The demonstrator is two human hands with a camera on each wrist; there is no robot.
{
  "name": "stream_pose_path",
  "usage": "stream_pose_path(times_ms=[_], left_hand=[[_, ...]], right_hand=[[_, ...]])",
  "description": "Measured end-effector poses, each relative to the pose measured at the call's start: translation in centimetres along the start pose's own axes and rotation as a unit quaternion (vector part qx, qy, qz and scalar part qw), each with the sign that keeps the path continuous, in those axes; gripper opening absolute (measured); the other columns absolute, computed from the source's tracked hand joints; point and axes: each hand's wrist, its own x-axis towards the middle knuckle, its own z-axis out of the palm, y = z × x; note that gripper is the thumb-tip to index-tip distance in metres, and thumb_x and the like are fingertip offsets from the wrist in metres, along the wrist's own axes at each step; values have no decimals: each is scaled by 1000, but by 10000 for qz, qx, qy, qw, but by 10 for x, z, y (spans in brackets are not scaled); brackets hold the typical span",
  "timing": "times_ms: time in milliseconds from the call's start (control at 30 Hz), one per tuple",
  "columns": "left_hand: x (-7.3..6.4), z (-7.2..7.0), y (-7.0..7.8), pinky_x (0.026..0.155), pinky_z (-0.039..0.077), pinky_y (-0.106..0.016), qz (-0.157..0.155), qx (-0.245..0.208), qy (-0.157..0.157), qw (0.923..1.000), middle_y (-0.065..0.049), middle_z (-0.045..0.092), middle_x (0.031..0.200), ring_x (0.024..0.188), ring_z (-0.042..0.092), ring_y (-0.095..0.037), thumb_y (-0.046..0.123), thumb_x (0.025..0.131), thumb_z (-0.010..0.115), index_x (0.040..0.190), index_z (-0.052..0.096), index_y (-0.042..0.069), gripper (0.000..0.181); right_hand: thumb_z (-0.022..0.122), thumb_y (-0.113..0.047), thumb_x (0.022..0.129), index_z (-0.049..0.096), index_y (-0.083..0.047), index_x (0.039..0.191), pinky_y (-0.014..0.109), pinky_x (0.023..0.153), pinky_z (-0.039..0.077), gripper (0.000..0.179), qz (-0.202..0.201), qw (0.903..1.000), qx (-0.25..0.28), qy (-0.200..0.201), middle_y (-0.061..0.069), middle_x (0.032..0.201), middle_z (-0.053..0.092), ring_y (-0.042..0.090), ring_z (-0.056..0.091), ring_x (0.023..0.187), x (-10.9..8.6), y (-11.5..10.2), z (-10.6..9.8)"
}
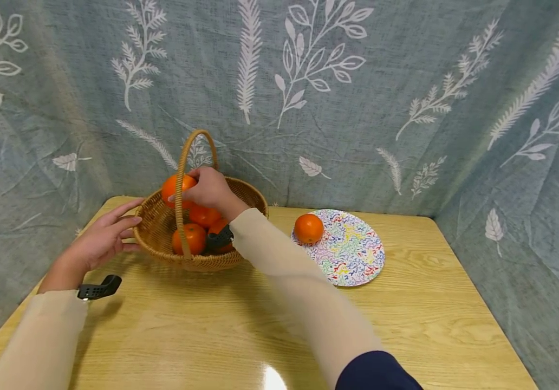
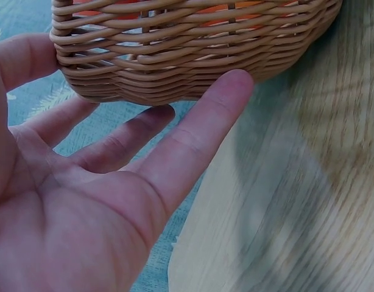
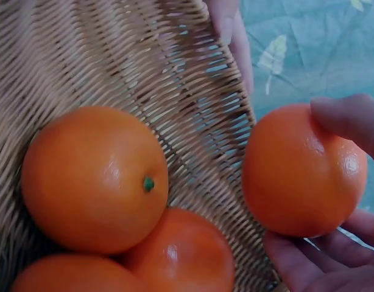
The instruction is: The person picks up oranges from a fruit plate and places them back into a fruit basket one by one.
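A wicker basket (image 1: 218,264) with a tall arched handle stands at the back left of the table, with several oranges (image 1: 189,240) in it. My right hand (image 1: 213,189) grips one orange (image 3: 299,173) between thumb and fingers, raised at the basket's left side; in the head view the handle crosses in front of it. My left hand (image 1: 101,238) touches the basket's left side with its fingers (image 2: 199,137) extended. From the right wrist view, the other oranges (image 3: 95,182) lie low in the basket, one showing a green stem spot.
To the right of the basket lies a round plate (image 1: 352,252) with a multicoloured pattern, and a single orange (image 1: 309,228) sits on its left edge. A grey-blue curtain (image 1: 279,151) with white leaf prints hangs behind and beside the wooden table (image 1: 162,325).
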Motion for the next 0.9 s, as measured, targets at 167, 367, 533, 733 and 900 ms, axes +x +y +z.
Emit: stream_pose_path(times_ms=[167,367,533,733,900], left_hand=[[-1,-1,0,81,63,-32,-36,40,23,10000,21,63,129,107,72,-8,21,112,43,167,4,16,67],[0,-2,0,82,63,-32,4,-52,-66,10000,19,63,130,109,72,-9,20,113,42,167,4,18,67],[0,-2,0,82,63,-33,-61,-59,-15,10000,19,63,129,108,72,-9,20,113,42,167,4,18,67],[2,-2,3,80,63,-33,-25,-97,31,9999,18,63,130,108,72,-9,19,113,42,167,3,16,67],[-1,-2,2,81,63,-33,-88,-17,61,9999,18,63,129,108,72,-9,20,112,43,167,3,17,68]], right_hand=[[87,-41,82,68,-17,130,26,79,55,57,201,9991,-373,-11,-4,116,67,14,64,97,8,-4,8],[86,-48,82,69,-20,132,25,81,55,60,423,9951,-897,-23,-5,119,69,13,65,100,12,-3,16],[84,-52,82,64,-23,140,25,90,56,68,469,9892,-1380,-155,-5,130,68,14,65,114,17,1,22],[84,-52,82,67,-19,129,24,88,56,60,388,9860,-1609,-200,-5,124,69,13,66,111,22,-1,28],[84,-49,84,64,-17,104,25,73,50,43,478,9768,-1992,-627,-4,99,66,13,62,87,23,-3,34]])
